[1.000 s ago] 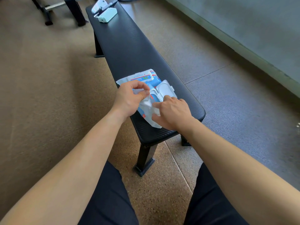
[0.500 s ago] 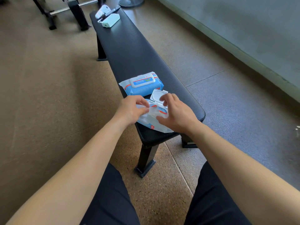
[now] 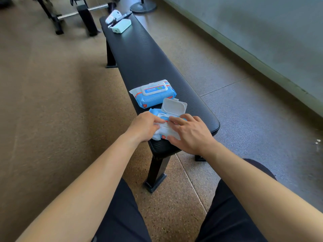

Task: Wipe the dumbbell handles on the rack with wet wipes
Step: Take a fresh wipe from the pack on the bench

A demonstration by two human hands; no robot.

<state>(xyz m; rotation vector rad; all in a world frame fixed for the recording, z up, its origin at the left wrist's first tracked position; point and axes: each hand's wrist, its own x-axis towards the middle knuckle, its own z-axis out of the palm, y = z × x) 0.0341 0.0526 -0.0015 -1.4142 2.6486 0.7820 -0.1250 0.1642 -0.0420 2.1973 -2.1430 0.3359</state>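
Note:
Two blue wet-wipe packs lie on the near end of a black bench. The nearer pack has its white flip lid standing open. My left hand presses on the pack's left side. My right hand rests on its right side, with the fingertips at the opening. Just beyond it lies the second pack with its lid closed. No dumbbell rack shows in view.
At the bench's far end sit a small white box and a white device. Black equipment legs with a steel bar stand at the back left. A round stand base is near the wall, right.
The nearer pack has come down flat onto the bench end, apart from the second pack. Both hands have shifted onto its top around the open lid.

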